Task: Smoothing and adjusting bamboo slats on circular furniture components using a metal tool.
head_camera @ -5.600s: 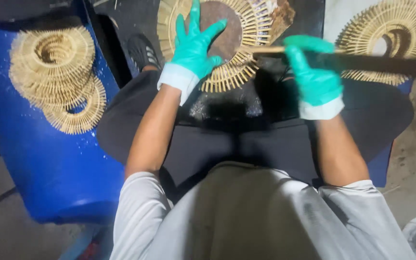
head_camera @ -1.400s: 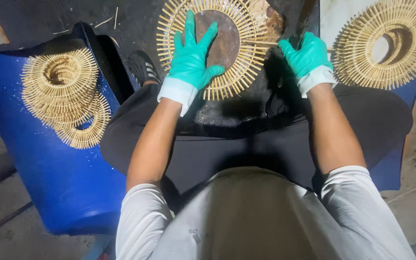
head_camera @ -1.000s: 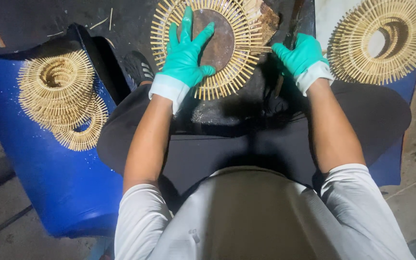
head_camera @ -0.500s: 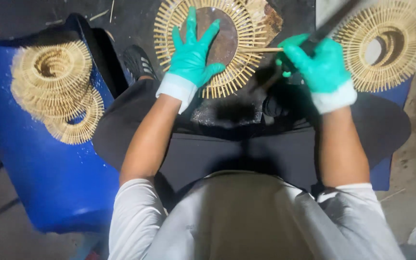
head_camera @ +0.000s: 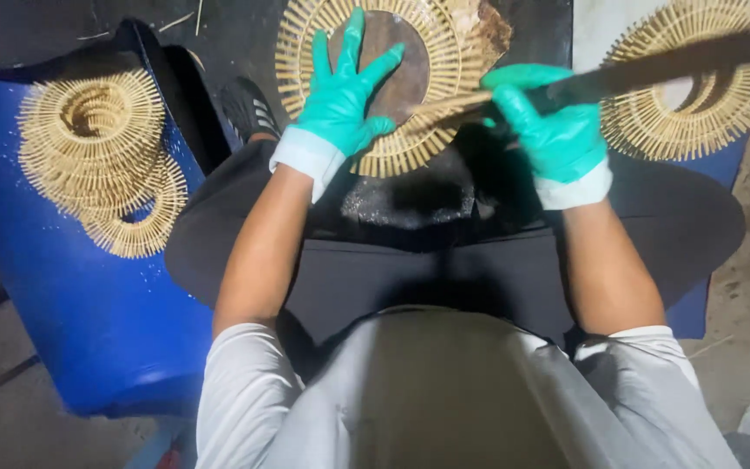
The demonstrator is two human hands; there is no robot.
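Work piece: a round ring of pale bamboo sticks (head_camera: 366,139) fanning out like sun rays, lying flat on a dark surface just beyond the seated person's knees, at the far middle of the scene.
Centre disc: a brown round disc (head_camera: 397,65) sits in the middle of the ring.
Left hand (head_camera: 345,95): in a teal glove, fingers spread open and pressed flat on the disc and the ring's left side.
Right hand (head_camera: 553,126): also teal-gloved, fingers curled tight around a long dark blade (head_camera: 679,61) that runs off to the far right; it is blurred.
Single stick: one thin bamboo stick (head_camera: 449,104) lies at the ring's right edge, just beside the right hand's fingertips; I cannot tell whether they touch.
Lap: a dark apron (head_camera: 444,260) covers the person's legs.
Left side: a stack of finished stick rings (head_camera: 97,156) rests on a blue barrel (head_camera: 88,321).
Right side: another stick ring (head_camera: 696,122) lies far right, behind the blade.
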